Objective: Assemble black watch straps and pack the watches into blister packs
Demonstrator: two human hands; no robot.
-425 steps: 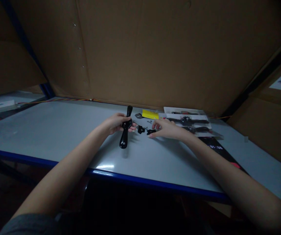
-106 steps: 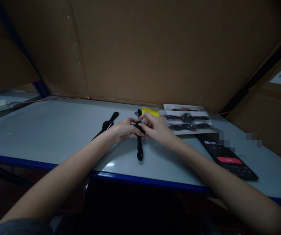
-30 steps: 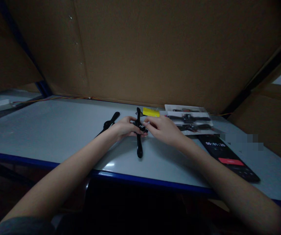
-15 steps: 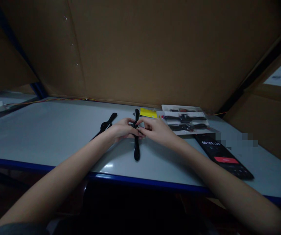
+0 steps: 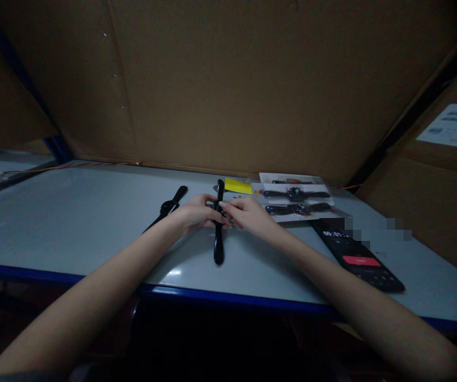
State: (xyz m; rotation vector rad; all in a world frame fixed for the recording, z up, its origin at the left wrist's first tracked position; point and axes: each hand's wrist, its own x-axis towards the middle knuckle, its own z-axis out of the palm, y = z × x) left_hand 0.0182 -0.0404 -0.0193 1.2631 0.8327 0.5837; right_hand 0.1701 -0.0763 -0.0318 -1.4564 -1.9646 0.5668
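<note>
A black spokeshave [image 5: 219, 246] with two handles is held lengthwise, one handle pointing towards me and the other away. My left hand [image 5: 200, 212] is closed around its middle from the left. From the right, my right hand [image 5: 248, 213] reaches to that same middle part, thumb and fingers pinched together; what lies between the fingertips is too small and covered to make out. Left of my hands, a second black spokeshave [image 5: 168, 206] lies slantwise on the table, partly behind my left forearm.
Packaged spokeshaves [image 5: 296, 193] on white cards lie at the back right, beside a yellow piece [image 5: 238, 185]. A phone showing a timer [image 5: 356, 254] lies nearer, by my right forearm. Cardboard [image 5: 228, 95] walls the grey table [image 5: 73, 212], edged in blue.
My right fingers have shifted slightly at the middle of the spokeshave. My left hand keeps its hold. The whole view has moved a little.
</note>
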